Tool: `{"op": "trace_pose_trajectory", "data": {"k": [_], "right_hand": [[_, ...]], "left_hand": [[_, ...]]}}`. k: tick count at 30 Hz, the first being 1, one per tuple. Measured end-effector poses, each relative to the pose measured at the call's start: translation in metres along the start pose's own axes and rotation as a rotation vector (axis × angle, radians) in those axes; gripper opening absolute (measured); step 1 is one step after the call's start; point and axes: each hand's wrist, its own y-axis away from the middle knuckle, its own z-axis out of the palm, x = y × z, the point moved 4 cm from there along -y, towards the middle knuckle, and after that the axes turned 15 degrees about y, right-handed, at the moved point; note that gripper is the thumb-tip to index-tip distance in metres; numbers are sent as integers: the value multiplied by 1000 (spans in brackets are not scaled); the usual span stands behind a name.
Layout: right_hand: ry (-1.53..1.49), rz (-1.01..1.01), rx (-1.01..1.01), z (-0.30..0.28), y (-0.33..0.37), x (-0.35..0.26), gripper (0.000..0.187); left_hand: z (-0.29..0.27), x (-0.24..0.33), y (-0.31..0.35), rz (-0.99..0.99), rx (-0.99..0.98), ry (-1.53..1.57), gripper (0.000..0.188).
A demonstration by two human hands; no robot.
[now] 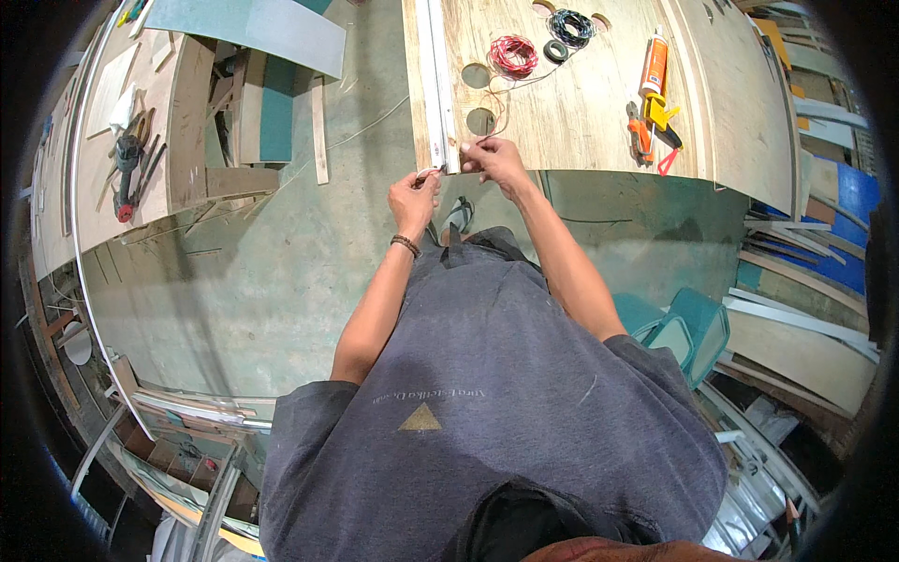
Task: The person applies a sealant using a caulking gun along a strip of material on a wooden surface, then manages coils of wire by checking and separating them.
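At the near end of a long white metal strip (434,84) on a wooden panel (581,122), both my hands are at work. My left hand (412,203) is closed in a pinch on a thin whitish wire (428,172) just off the strip's end. My right hand (499,164) is beside the strip at the panel's near edge, thumb and fingers drawn together; what they grip is too small to make out. A thin reddish wire (507,110) loops down toward that hand. Farther up lie a red wire coil (514,55), a black-and-white wire coil (572,29) and a black tape roll (555,51).
Round holes (480,121) pierce the panel. To the right lie an orange-and-yellow caulking gun (655,80) and orange-handled pliers (639,133). A left-hand bench (103,201) carries a power tool (126,173). Teal chairs (688,332) stand at right, near stacked boards (796,347).
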Motion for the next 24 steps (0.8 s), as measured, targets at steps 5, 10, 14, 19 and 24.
{"op": "trace_pose_trajectory", "data": {"k": [5,10,14,19,24], "right_hand": [[62,-75,54,13,1,5,25],[48,-95,166,15,-2,9,21],[0,-103,217,21,1,7,17],[36,-89,265,21,6,4,21],[84,-66,391,5,5,6,19]], "left_hand": [[-2,6,5,-36,-55,-150,26],[-6,58,14,508,-161,-867,59],[-2,69,-6,907,-413,-1030,72],[-3,57,-33,990,-624,-1026,67],[-1,59,-34,1017,-630,-1036,59]]}}
